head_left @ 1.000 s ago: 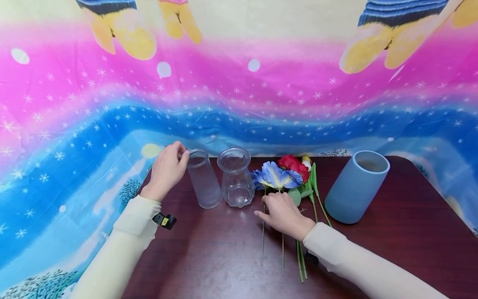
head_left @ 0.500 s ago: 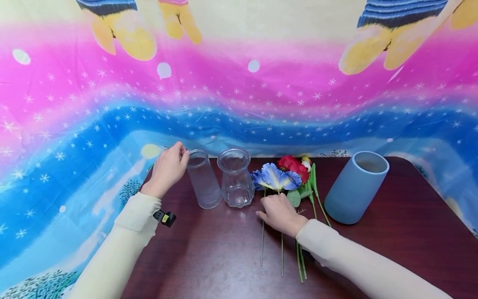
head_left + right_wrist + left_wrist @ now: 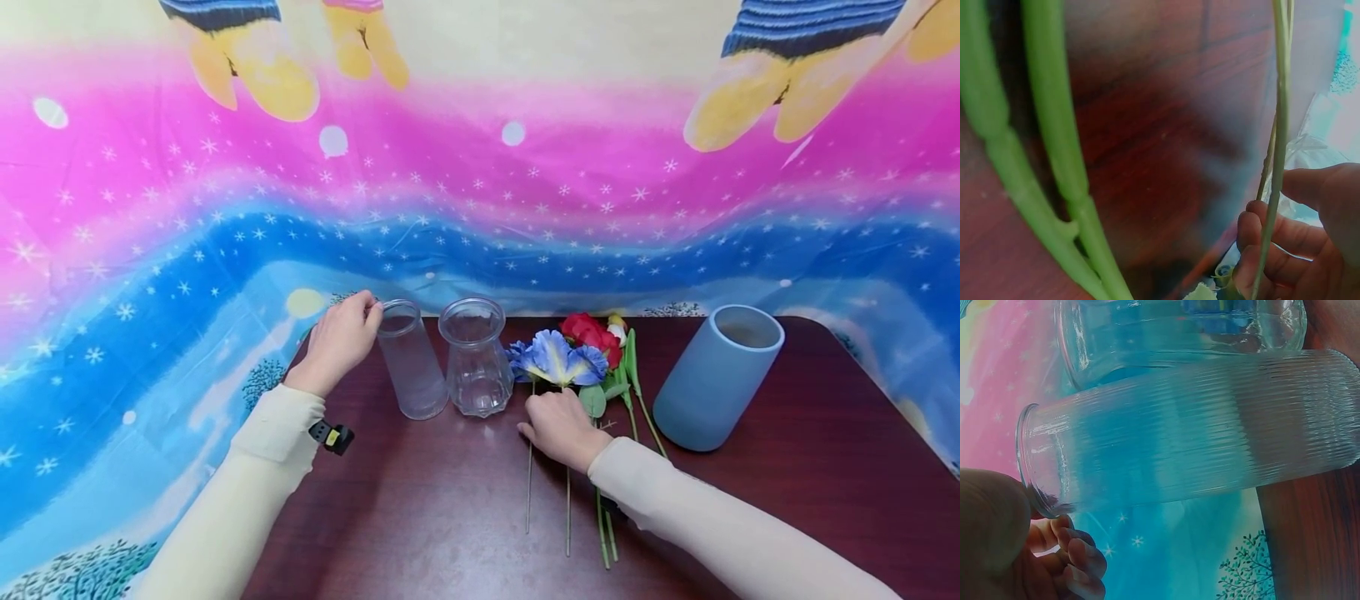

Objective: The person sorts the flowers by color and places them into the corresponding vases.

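The right hand (image 3: 562, 428), fingers curled, pinches the stem of a blue iris (image 3: 553, 360), its bloom near a flared glass vase (image 3: 480, 371). Farther back, the left hand (image 3: 337, 343) pinches the rim of an upright ribbed glass vase (image 3: 414, 375).

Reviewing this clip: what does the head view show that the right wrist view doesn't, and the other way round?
Only the head view: the left hand, the blue vase and the red flower.
Only the right wrist view: the fingertips of the right hand curled by a thin stem, and a short stub on a thick green stem.
Both: the right hand, thin and green stems, the dark red table.
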The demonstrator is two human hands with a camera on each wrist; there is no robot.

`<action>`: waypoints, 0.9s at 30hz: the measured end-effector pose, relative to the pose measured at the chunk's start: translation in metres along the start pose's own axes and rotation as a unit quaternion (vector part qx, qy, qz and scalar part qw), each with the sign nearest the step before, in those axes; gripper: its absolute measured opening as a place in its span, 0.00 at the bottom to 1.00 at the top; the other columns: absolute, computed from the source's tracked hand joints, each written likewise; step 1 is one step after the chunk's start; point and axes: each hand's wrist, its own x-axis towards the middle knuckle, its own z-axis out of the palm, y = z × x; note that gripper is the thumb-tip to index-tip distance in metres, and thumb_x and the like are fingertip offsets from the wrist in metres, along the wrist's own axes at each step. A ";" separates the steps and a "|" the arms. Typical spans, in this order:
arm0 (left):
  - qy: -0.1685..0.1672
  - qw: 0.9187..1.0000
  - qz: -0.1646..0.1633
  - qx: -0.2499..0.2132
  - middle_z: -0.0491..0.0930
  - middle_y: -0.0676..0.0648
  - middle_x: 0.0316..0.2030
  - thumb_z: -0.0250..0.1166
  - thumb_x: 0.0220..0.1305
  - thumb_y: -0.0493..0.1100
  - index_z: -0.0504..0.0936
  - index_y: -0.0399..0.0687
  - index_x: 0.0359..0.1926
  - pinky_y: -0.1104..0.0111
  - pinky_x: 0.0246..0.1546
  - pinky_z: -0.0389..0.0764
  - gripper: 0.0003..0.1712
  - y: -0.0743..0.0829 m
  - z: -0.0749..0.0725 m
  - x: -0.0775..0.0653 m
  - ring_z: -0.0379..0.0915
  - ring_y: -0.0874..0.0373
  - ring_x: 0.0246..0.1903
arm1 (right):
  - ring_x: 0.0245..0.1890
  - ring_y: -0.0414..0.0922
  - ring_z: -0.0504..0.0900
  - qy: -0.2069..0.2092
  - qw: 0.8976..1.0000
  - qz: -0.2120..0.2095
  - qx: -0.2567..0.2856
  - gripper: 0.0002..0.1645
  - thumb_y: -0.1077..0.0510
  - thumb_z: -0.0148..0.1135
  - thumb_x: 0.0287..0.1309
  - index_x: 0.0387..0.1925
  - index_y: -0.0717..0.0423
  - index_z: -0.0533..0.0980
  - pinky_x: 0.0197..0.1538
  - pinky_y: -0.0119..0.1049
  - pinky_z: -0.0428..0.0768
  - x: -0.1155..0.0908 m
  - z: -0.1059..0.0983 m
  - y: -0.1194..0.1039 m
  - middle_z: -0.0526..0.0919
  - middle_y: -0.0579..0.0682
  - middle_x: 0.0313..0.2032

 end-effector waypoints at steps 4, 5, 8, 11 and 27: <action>-0.005 1.000 -0.003 0.001 0.72 0.45 0.27 0.47 0.79 0.50 0.76 0.48 0.39 0.61 0.26 0.68 0.16 0.001 -0.001 -0.001 0.70 0.48 0.28 | 0.19 0.54 0.80 -0.006 1.000 0.005 -0.005 0.22 0.50 0.73 0.57 0.16 0.53 0.73 0.26 0.49 0.73 0.001 0.002 0.000 0.79 0.53 0.16; -0.007 1.000 -0.004 0.000 0.72 0.45 0.28 0.47 0.79 0.50 0.76 0.48 0.40 0.61 0.26 0.68 0.16 0.001 -0.001 -0.001 0.70 0.48 0.28 | 0.19 0.55 0.80 -0.010 1.000 0.007 -0.006 0.22 0.50 0.73 0.57 0.16 0.54 0.73 0.26 0.49 0.74 0.002 0.002 0.000 0.79 0.53 0.16; -0.012 1.000 -0.007 -0.002 0.72 0.45 0.28 0.46 0.79 0.50 0.76 0.48 0.41 0.61 0.25 0.68 0.16 0.002 -0.001 -0.001 0.69 0.49 0.28 | 0.20 0.55 0.81 -0.017 1.000 0.016 -0.005 0.21 0.50 0.73 0.57 0.17 0.54 0.74 0.27 0.50 0.74 0.002 0.004 0.000 0.80 0.54 0.17; -0.015 1.000 -0.010 -0.003 0.73 0.45 0.29 0.45 0.79 0.51 0.77 0.49 0.42 0.61 0.26 0.68 0.16 0.002 -0.001 -0.001 0.70 0.49 0.29 | 0.20 0.55 0.81 -0.017 1.000 0.025 -0.005 0.22 0.51 0.73 0.56 0.16 0.54 0.73 0.26 0.50 0.74 0.003 0.005 0.000 0.79 0.54 0.16; -0.017 1.000 -0.012 0.005 0.69 0.46 0.26 0.45 0.79 0.51 0.73 0.49 0.36 0.60 0.26 0.66 0.17 0.000 0.000 0.001 0.68 0.49 0.27 | 0.15 0.43 0.66 -0.057 0.990 0.094 0.089 0.25 0.59 0.65 0.57 0.11 0.49 0.62 0.18 0.40 0.64 0.007 0.008 0.011 0.63 0.44 0.11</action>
